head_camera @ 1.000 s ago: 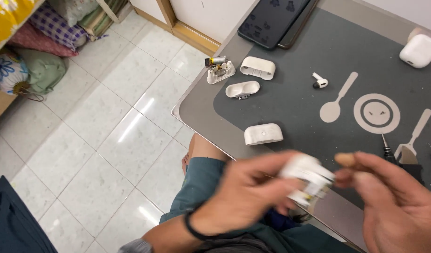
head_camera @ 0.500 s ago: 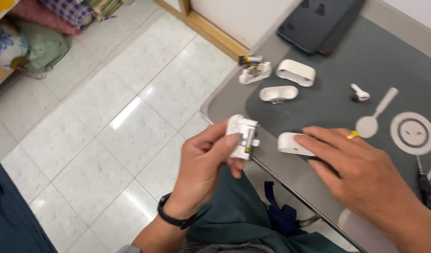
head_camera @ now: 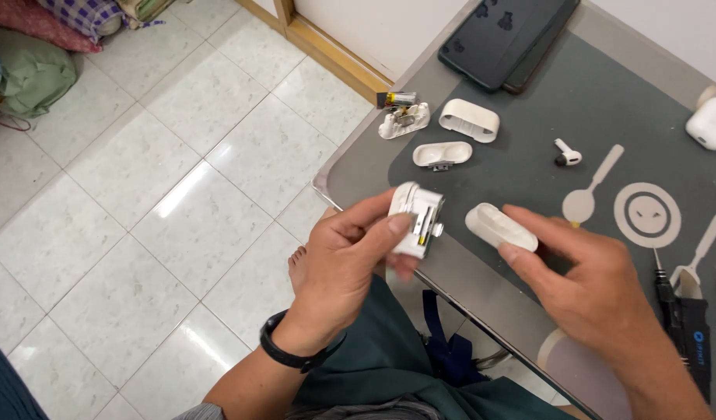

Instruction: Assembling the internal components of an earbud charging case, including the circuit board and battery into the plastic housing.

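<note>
My left hand (head_camera: pixel 344 260) grips a white earbud-case inner part (head_camera: pixel 416 218) with a metal hinge, held just off the table's near edge. My right hand (head_camera: pixel 595 284) rests on the grey mat (head_camera: pixel 529 117), fingertips touching a white case shell (head_camera: pixel 498 225) that lies there. Further back lie a white oval lid piece (head_camera: pixel 441 154), a white ring-shaped shell (head_camera: pixel 470 120), a small board with a battery (head_camera: pixel 402 115) and a single white earbud (head_camera: pixel 565 155).
Two dark phones (head_camera: pixel 505 35) lie at the mat's far edge. A whole white case (head_camera: pixel 712 120) sits at far right. Dark-handled tools (head_camera: pixel 684 319) lie by my right wrist. Tiled floor (head_camera: pixel 140 194) and fabric bundles (head_camera: pixel 31 70) are to the left.
My hands separated: the left kept the inner part and drew toward the table edge, while the right went down onto the white shell on the mat.
</note>
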